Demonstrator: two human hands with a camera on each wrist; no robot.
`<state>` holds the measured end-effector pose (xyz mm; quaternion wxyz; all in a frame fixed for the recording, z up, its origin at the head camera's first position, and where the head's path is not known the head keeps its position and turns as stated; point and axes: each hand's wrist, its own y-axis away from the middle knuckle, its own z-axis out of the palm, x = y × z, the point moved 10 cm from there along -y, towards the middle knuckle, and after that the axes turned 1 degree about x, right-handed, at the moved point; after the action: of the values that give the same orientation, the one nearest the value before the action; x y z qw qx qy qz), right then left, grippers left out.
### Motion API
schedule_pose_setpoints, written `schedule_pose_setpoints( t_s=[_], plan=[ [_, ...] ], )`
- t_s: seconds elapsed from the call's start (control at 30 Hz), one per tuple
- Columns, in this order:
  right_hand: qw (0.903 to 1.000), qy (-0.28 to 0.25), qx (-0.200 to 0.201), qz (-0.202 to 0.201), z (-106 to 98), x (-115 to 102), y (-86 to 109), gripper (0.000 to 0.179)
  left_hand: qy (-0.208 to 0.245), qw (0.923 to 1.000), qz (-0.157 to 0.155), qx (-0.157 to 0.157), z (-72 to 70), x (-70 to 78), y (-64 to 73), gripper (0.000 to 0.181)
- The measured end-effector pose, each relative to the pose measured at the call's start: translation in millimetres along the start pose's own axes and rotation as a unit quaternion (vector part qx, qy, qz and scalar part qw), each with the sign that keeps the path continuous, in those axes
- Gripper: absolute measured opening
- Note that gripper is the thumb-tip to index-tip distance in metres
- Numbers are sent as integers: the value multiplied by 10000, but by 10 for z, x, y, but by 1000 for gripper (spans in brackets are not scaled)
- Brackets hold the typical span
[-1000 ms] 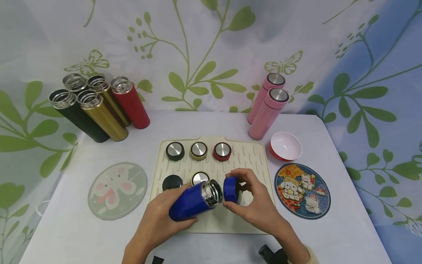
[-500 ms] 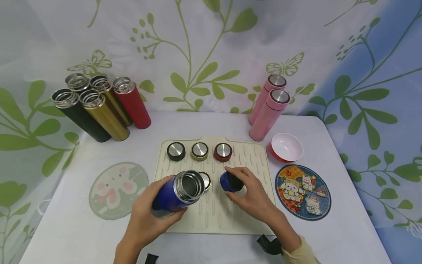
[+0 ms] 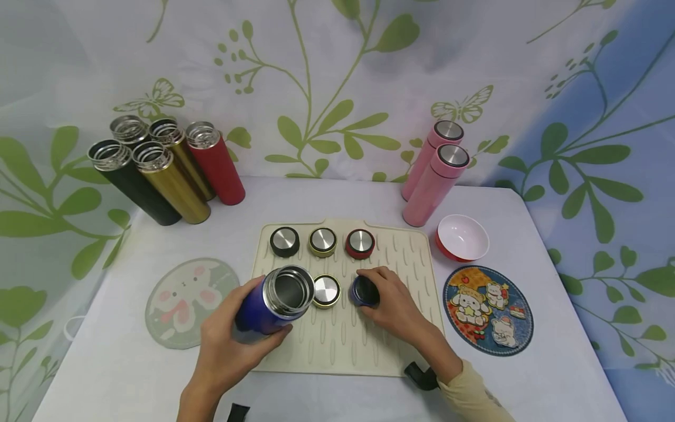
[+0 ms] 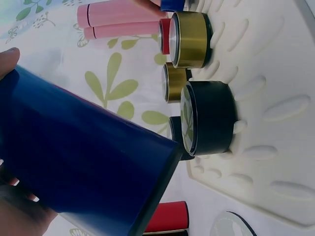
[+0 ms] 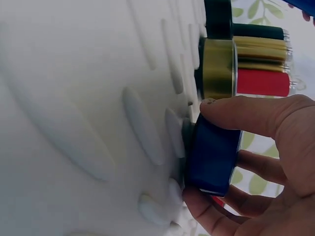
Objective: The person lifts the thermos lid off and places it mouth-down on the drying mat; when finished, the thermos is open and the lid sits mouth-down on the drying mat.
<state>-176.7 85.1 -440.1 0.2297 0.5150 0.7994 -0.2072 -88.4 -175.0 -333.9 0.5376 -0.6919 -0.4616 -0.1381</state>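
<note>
My left hand (image 3: 229, 337) grips a blue thermos bottle (image 3: 258, 310) with its steel mouth uncovered and tilted up toward the head camera. The bottle's base shows in the left wrist view. Thumb and fingers of my right hand (image 3: 395, 305) pinch a blue bottle lid (image 5: 214, 155), low at the surface of the cream ridged mat (image 3: 343, 351). Beside that lid stands a gold lid (image 3: 327, 291). Behind them sit a black lid (image 3: 285, 241), another gold lid (image 3: 323, 241) and a red lid (image 3: 361, 243). A nearer black lid (image 4: 211, 118) is hidden behind the bottle in the head view.
Several lidless bottles, among them a red bottle (image 3: 218, 167), stand at the back left. Two capped pink bottles, the nearer pink bottle (image 3: 429, 193) in front, stand back right by a white-and-red bowl (image 3: 463, 237). Round coasters flank the mat: a bunny coaster (image 3: 192, 302) and a cartoon coaster (image 3: 487, 310).
The blue lid came away from the bottle's mouth and went down to the mat in my right hand. My left hand drew the bottle left and turned its mouth upward.
</note>
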Motion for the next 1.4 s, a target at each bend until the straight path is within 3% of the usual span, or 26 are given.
schedule_pose_setpoints(
  t_s=[0.27, 0.47, 0.63, 0.9, 1.13, 1.4],
  plan=[
    [9997, 229, -94, 9, 23, 9, 2, 76, 122, 9998, 29, 172, -12, 23, -29, 76],
    [9992, 347, -7, 191, -58, 30, 69, 95, 72, 9997, 23, 232, -9, -1, -23, 78],
    [9983, 250, 198, 486, -272, 98, 266, 100, -114, 9993, -39, 357, -64, -41, -66, 82],
    [9920, 543, 480, 1034, -562, 333, 690, 77, -711, 9948, -323, 655, -283, -152, -324, 80],
    [9849, 933, 542, 1351, -578, 496, 911, 64, -1212, 9858, -878, 765, -498, -415, -576, 76],
    [9843, 1081, 684, 1220, -579, 533, 1022, 57, -1100, 9653, -2016, 1241, -697, -988, -732, 72]
  ],
)
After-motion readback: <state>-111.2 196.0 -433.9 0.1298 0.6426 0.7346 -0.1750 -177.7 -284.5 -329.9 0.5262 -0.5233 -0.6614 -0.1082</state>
